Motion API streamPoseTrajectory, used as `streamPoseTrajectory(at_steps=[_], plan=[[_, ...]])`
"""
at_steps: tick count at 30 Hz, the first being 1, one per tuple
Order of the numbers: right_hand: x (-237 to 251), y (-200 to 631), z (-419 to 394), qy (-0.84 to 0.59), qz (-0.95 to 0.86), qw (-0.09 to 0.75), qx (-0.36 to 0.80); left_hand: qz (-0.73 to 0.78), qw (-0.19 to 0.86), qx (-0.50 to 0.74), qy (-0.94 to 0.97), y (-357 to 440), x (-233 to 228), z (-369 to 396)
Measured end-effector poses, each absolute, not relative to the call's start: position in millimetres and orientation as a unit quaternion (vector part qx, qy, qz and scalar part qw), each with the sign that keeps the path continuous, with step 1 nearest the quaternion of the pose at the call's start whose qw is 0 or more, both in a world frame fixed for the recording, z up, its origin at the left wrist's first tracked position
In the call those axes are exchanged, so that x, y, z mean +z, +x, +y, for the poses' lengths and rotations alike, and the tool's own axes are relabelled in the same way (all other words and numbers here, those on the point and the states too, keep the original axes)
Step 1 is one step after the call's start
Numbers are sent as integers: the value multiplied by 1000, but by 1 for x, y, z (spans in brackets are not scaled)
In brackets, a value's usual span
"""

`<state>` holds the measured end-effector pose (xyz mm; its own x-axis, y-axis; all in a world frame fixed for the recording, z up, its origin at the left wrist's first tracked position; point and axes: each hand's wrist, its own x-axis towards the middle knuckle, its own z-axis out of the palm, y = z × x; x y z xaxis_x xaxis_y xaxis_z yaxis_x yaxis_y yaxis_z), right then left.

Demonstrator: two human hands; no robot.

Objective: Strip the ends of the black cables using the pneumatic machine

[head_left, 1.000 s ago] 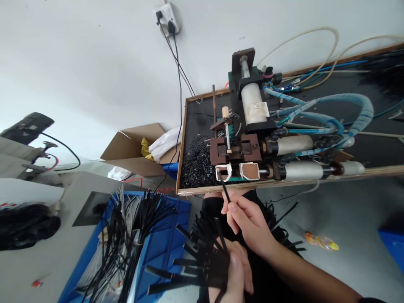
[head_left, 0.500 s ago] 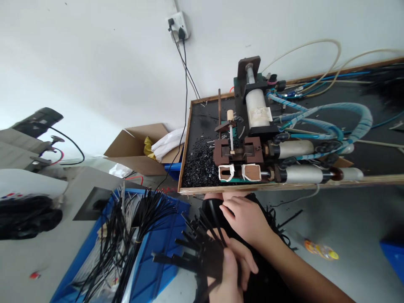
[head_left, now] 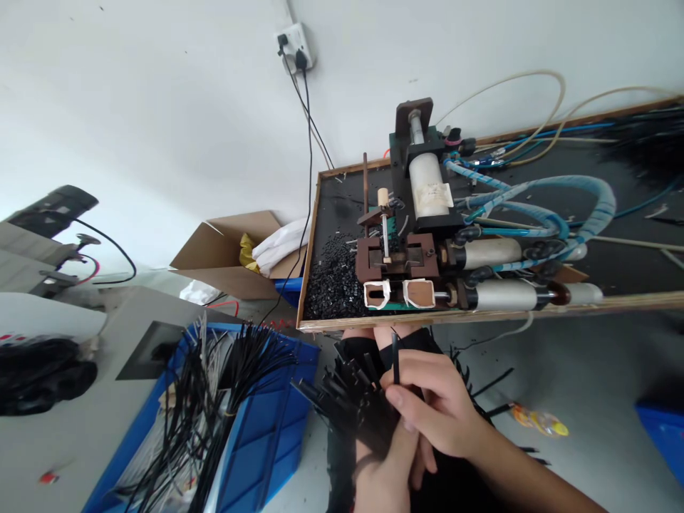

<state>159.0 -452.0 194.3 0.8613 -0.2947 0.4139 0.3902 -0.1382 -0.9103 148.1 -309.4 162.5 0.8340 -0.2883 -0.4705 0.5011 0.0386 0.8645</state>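
Note:
Low over the lap, my left hand (head_left: 387, 470) is closed around a bundle of black cables (head_left: 347, 402), whose cut ends fan out up and to the left. My right hand (head_left: 441, 402) pinches a single black cable (head_left: 395, 360) between thumb and fingers, its tip pointing up toward the bench edge. The hands meet, right thumb close above the left one. Just beyond them stands a pneumatic machine (head_left: 398, 267) with brown metal jaws. The lower part of the bundle is hidden behind my hands.
The wooden-edged bench (head_left: 331, 325) holds a heap of small black scraps (head_left: 334, 281) and air hoses (head_left: 588, 189). To the left are a blue bin (head_left: 272, 427) with bundled wires and a cardboard box (head_left: 224, 267). A yellow-and-orange wrapper (head_left: 542, 420) lies on the floor.
My right hand has come down to my left hand and now pinches one cable, held upright apart from the bundle. The view has shifted slightly.

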Motion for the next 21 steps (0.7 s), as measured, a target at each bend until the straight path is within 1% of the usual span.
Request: streamPoseTrajectory(at_steps=[3,8,11,13,15,19,21], plan=[[188,154,-452,-705,-11,659,-262,88,744,-265,607,152,173,-315],[180,145,-442,-615,21,734,-287,56,820,-222,524,166,189,-323],[181,144,-437,-586,28,738,-332,42,840,-214,496,177,192,-324],[183,145,-438,-583,25,746,-321,38,851,-203,483,182,194,-325],[187,147,-441,-597,8,763,-249,46,855,-197,477,183,195,-326],[193,152,-447,-622,-21,781,-46,121,838,-226,482,178,194,-328],[192,154,-447,-614,-11,789,4,144,836,-241,471,176,194,-327]])
